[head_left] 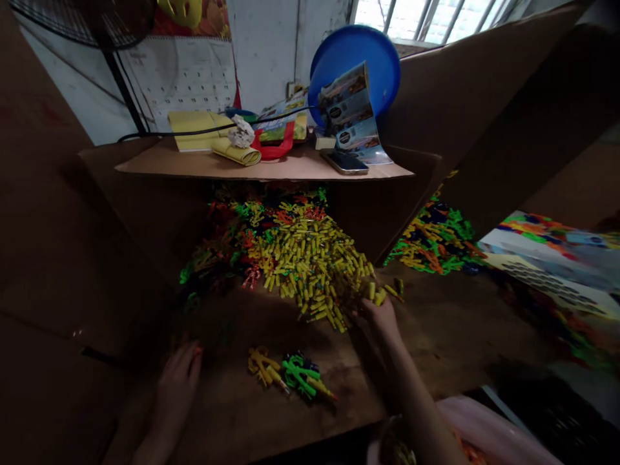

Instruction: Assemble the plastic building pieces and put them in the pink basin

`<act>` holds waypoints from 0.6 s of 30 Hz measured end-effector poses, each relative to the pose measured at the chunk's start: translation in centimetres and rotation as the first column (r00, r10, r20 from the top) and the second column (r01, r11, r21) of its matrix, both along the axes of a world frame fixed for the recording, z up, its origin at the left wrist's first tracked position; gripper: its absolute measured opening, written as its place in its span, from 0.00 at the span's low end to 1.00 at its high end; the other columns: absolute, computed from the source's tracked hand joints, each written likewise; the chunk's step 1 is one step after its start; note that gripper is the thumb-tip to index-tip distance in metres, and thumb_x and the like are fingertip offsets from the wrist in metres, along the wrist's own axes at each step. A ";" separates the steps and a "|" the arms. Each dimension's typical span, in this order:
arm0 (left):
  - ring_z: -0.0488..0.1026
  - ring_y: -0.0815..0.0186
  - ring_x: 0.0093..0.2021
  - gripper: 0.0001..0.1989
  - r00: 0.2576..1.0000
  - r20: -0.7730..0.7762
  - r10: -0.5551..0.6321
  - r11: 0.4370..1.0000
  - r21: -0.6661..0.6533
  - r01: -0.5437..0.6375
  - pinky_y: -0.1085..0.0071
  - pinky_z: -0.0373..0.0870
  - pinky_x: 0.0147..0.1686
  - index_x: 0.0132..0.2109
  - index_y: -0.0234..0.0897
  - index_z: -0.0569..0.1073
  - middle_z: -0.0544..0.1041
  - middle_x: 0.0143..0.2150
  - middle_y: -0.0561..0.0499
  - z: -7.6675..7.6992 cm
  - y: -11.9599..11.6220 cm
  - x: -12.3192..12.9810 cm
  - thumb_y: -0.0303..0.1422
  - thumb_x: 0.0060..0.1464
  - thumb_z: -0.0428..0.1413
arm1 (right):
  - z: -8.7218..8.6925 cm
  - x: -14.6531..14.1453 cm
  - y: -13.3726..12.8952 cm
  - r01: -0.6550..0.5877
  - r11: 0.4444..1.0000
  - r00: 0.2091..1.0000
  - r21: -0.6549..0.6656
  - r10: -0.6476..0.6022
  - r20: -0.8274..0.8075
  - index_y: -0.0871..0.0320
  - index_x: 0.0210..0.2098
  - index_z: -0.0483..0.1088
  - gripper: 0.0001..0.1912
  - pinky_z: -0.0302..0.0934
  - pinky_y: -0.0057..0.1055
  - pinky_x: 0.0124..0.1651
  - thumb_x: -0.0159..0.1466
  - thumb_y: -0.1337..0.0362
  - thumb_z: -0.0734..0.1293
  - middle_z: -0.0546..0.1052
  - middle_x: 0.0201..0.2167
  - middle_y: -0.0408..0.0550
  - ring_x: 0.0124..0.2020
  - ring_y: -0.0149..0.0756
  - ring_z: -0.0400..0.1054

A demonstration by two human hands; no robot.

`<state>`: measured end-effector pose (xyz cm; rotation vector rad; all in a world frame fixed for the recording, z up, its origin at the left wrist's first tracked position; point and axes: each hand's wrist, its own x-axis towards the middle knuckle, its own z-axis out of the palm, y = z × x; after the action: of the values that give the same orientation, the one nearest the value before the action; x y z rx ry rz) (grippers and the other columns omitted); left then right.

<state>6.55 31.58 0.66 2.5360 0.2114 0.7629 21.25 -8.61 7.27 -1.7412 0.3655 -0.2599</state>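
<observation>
My right hand (382, 314) is closed around a few small yellow tubes (376, 294) at the right edge of a large pile of yellow tubes (314, 265). My left hand (181, 365) is low over the left of the wooden table (217, 413), fingers bent together. A speck of orange shows at its fingertips, too dark to name. Between my hands lie a yellow-orange plastic figure (261, 363) and a bright green plastic figure (299, 374), each with a yellow tube beside or against it. Something dark blue lies partly hidden behind the green one.
Behind the tubes, a cardboard box (372, 213) holds mixed coloured plastic figures (232, 223). Its top bears a phone (345, 161), yellow gloves or cloth (198, 129) and a blue round lid (356, 71). More figures (436, 239) lie right; a pink-white bag (484, 426) sits near my right forearm.
</observation>
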 end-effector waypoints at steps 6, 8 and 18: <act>0.73 0.66 0.31 0.25 0.983 -0.113 0.146 0.529 -0.830 -0.175 0.71 0.70 0.29 0.48 0.38 0.70 0.76 0.45 0.44 7.4 -6.4 0.3 0.49 0.48 0.55 | 1.4 -5.5 2.4 -0.206 0.928 0.975 0.310 0.222 -0.016 0.60 0.32 0.67 0.21 0.58 0.27 0.19 0.41 0.57 0.73 0.73 0.25 0.44 0.23 0.34 0.67; 0.71 0.71 0.26 0.25 0.995 -0.087 0.057 0.198 -0.975 -0.097 0.77 0.65 0.21 0.48 0.37 0.69 0.75 0.46 0.45 9.1 -8.6 0.5 0.46 0.45 0.59 | 1.5 -7.5 4.5 -0.271 0.876 0.951 0.399 0.307 -0.028 0.60 0.31 0.69 0.20 0.60 0.27 0.21 0.42 0.58 0.75 0.74 0.24 0.44 0.23 0.34 0.67; 0.74 0.66 0.37 0.30 0.967 -0.061 -0.248 0.015 -0.998 -0.059 0.74 0.71 0.37 0.48 0.33 0.70 0.77 0.39 0.47 9.1 -13.4 -0.7 0.27 0.33 0.67 | 2.6 -14.1 10.4 -0.319 0.906 0.935 0.279 0.349 -0.064 0.59 0.35 0.71 0.24 0.66 0.29 0.28 0.41 0.55 0.76 0.77 0.28 0.47 0.28 0.38 0.71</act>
<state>5.83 18.21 9.80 1.1055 0.4527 0.0514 7.11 1.80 9.86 -1.5253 0.1663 0.1336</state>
